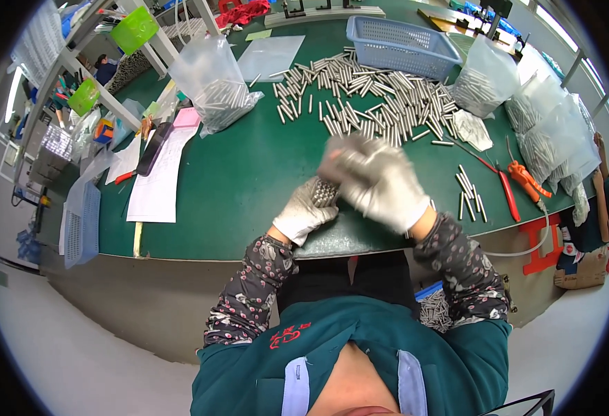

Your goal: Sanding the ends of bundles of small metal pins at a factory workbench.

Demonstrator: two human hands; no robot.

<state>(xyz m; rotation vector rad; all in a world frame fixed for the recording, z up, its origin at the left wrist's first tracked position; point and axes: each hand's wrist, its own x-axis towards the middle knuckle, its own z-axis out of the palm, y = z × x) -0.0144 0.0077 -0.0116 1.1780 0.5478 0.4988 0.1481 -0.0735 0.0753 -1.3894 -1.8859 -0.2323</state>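
Observation:
My left hand [303,212], in a whitish work glove, is closed around a bundle of short metal pins [325,192] above the green table's near edge. My right hand [377,184], gloved too, is smeared by motion just beside and above that bundle. Its fingers look dark and blurred, so whether they hold anything does not show. Beyond both hands spreads a large loose pile of silvery metal pins [387,97]. A small group of the same pins [469,197] lies to the right of my right hand.
A blue perforated basket [405,48] stands behind the pile. Clear bags of pins [218,97] sit at left and more bags [554,132] at right. Orange-handled air gun [526,182] and red-handled pliers [507,194] lie at right. Papers [157,187] and a dark case [155,149] lie left.

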